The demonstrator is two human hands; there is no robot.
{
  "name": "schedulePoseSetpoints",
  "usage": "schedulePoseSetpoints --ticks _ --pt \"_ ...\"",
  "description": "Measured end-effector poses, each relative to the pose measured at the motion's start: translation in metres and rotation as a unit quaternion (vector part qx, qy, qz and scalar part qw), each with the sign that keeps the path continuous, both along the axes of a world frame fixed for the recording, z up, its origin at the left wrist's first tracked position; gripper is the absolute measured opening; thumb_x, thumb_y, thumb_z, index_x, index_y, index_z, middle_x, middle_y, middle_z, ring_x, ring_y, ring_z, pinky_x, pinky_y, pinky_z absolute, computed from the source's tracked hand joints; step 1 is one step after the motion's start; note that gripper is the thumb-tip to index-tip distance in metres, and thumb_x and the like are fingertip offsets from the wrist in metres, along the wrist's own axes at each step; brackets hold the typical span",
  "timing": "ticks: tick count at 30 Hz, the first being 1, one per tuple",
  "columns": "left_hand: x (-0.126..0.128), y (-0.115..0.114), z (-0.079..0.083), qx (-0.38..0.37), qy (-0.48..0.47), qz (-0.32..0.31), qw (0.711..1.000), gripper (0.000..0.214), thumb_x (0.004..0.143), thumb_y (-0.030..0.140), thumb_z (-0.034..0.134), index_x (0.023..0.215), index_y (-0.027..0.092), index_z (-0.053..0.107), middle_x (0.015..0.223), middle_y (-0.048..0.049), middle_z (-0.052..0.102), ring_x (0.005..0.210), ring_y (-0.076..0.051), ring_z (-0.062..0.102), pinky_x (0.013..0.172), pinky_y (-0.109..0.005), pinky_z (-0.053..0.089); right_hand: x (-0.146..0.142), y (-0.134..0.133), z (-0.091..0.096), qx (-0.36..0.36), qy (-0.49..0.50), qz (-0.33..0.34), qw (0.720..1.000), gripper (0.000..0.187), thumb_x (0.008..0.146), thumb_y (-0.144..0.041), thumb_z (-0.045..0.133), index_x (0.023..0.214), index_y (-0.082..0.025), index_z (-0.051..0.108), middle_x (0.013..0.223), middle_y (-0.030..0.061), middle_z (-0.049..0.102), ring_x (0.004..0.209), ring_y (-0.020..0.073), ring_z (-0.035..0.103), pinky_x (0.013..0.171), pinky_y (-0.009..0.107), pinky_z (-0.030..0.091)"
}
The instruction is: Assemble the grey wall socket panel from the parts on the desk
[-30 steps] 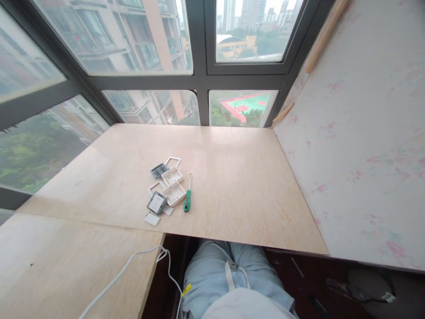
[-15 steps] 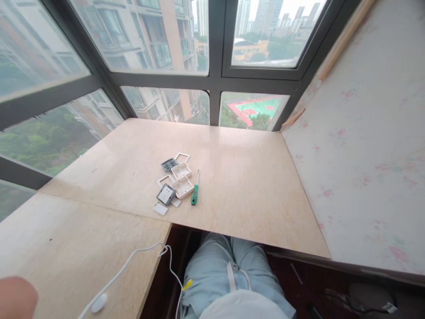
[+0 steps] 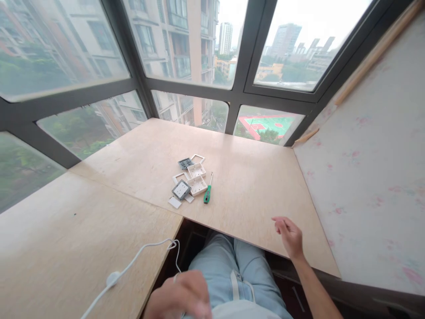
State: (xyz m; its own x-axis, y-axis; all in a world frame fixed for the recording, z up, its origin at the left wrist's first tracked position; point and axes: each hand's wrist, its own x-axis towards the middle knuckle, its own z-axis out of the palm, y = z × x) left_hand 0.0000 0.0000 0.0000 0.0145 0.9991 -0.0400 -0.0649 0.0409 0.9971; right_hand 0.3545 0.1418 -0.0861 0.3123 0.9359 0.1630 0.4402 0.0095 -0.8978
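My left hand [image 3: 181, 294] is low in the middle, over my lap, blurred, with its fingers bent and partly hidden. My right hand [image 3: 289, 235] hovers above the right part of the board, fingers curled in loosely, index finger a little forward, nothing visible in it. Neither hand touches the parts on the board. There lie a green-handled screwdriver [image 3: 207, 194], two white mounting boxes [image 3: 198, 186], a wall socket [image 3: 181, 189] face up, and a second grey-backed socket or switch [image 3: 185, 164]. White frames [image 3: 198, 158] and small white cover plates [image 3: 175, 202] lie against them.
The pale wooden board [image 3: 252, 177] runs up to the windows and the flowered wall [image 3: 372, 186]. On the left board [image 3: 49, 248], a white cable [image 3: 133, 257] trails over the edge, beside a round white piece [image 3: 113, 278]. Below the edge is a dark gap.
My right hand has come into view from the lower right. A blurred hand part at the lower left is gone, and my left hand now shows over my lap. The view has tilted.
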Motion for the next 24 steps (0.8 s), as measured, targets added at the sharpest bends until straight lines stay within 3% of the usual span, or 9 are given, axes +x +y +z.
schedulePoseSetpoints --ticks 1,3,6,8,11,13,15,19,24 --pt "0.006 0.011 -0.005 0.009 -0.008 -0.005 1.000 0.021 0.082 0.047 0.072 0.095 0.030 0.073 0.095 -0.0070 0.071 0.087 -0.025 0.066 0.072 -0.040 0.057 -0.006 0.003 -0.012 -0.009 -0.001 0.010 1.000 0.046 0.081 -0.059 0.057 0.073 -0.016 0.071 0.051 -0.0016 0.052 0.050 0.0141 0.049 0.050 0.027 0.042" --pt "0.019 0.036 -0.017 0.019 -0.027 -0.015 0.999 0.024 0.084 0.047 0.068 0.093 0.026 0.075 0.088 -0.0075 0.071 0.083 -0.025 0.066 0.075 -0.039 0.055 -0.016 0.007 -0.033 -0.023 -0.006 0.021 1.000 0.047 0.080 -0.060 0.056 0.072 -0.016 0.071 0.051 -0.0018 0.052 0.050 0.0145 0.049 0.050 0.027 0.041" --pt "0.035 0.078 -0.038 -0.007 -0.015 0.086 0.996 0.028 0.084 0.045 0.066 0.096 0.020 0.073 0.091 -0.0080 0.072 0.082 -0.022 0.067 0.076 -0.033 0.055 -0.021 0.011 -0.049 -0.034 -0.017 0.027 0.999 0.047 0.080 -0.060 0.055 0.073 -0.016 0.071 0.051 -0.0017 0.053 0.050 0.0152 0.049 0.052 0.028 0.041" --pt "0.039 0.106 -0.054 0.002 0.044 0.159 0.986 0.027 0.083 0.041 0.063 0.096 0.018 0.071 0.094 -0.0080 0.072 0.084 -0.021 0.067 0.079 -0.031 0.054 -0.021 0.013 -0.053 -0.037 -0.025 0.027 0.999 0.047 0.080 -0.059 0.056 0.073 -0.016 0.072 0.052 -0.0013 0.054 0.052 0.0156 0.050 0.054 0.028 0.042" --pt "0.035 0.147 -0.075 0.010 0.137 0.232 0.963 0.027 0.086 0.034 0.054 0.102 0.018 0.069 0.098 -0.0078 0.072 0.082 -0.019 0.067 0.071 -0.028 0.053 -0.019 0.016 -0.056 -0.036 -0.029 0.022 0.999 0.047 0.080 -0.059 0.056 0.074 -0.016 0.072 0.053 -0.0010 0.055 0.053 0.0164 0.052 0.055 0.028 0.042" --pt "0.029 0.171 -0.086 -0.013 0.225 0.228 0.947 0.032 0.088 0.028 0.050 0.113 0.017 0.065 0.092 -0.0060 0.071 0.072 -0.017 0.065 0.068 -0.027 0.052 -0.017 0.017 -0.058 -0.035 -0.026 0.021 0.999 0.047 0.081 -0.059 0.055 0.075 -0.016 0.072 0.053 -0.0008 0.055 0.053 0.0168 0.052 0.054 0.027 0.043" --pt "0.022 0.192 -0.093 -0.039 0.354 0.179 0.917 0.036 0.089 0.022 0.049 0.123 0.018 0.062 0.088 -0.0043 0.072 0.073 -0.017 0.066 0.072 -0.027 0.051 -0.015 0.017 -0.062 -0.034 -0.020 0.022 0.999 0.048 0.082 -0.059 0.055 0.077 -0.016 0.073 0.054 -0.0007 0.056 0.053 0.0168 0.053 0.053 0.027 0.043" --pt "0.012 0.217 -0.102 -0.058 0.411 0.157 0.896 0.041 0.089 0.018 0.051 0.129 0.019 0.060 0.087 -0.0062 0.074 0.086 -0.022 0.069 0.078 -0.028 0.048 -0.013 0.017 -0.066 -0.033 -0.009 0.021 0.999 0.048 0.084 -0.059 0.053 0.079 -0.015 0.073 0.054 -0.0006 0.055 0.051 0.0162 0.052 0.050 0.026 0.043" --pt "0.005 0.229 -0.112 -0.080 0.449 0.140 0.879 0.039 0.092 0.025 0.053 0.129 0.021 0.062 0.087 -0.0077 0.076 0.090 -0.025 0.070 0.078 -0.030 0.046 -0.013 0.016 -0.066 -0.036 -0.001 0.019 0.999 0.048 0.086 -0.058 0.053 0.081 -0.015 0.072 0.056 -0.0001 0.055 0.052 0.0160 0.053 0.050 0.026 0.045"
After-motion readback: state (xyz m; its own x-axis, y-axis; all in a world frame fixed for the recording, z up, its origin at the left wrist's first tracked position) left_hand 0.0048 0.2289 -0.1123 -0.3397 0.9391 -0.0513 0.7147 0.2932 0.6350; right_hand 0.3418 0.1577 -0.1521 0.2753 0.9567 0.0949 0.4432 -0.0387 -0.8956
